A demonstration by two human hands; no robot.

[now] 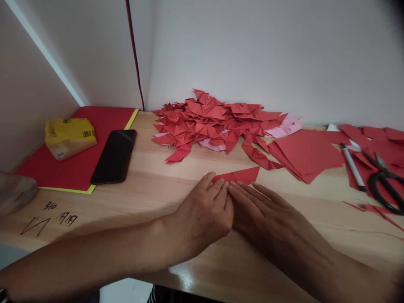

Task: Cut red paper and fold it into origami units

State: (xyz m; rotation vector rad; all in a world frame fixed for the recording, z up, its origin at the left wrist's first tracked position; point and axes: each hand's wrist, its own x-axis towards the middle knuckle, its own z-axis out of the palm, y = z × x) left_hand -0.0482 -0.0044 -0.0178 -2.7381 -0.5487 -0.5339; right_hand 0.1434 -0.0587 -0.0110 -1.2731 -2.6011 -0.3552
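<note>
My left hand [203, 212] and my right hand [265, 210] lie side by side on a small red folded paper [241, 174] on the wooden table [151, 185]. Fingertips of both hands press along its near edge. The left fingers are bent and held together; the right fingers are stretched flat and close together. Most of the paper's near part is hidden under the fingers. Behind it, at the back of the table, sits a pile of folded red and pink paper pieces [217, 122].
A stack of red paper squares [306, 153] lies right of the pile. A marker [352, 166], black scissors [383, 185] and red scraps are at far right. A black phone [115, 156] and a yellow packet [69, 135] rest on a red sheet [63, 170] at left.
</note>
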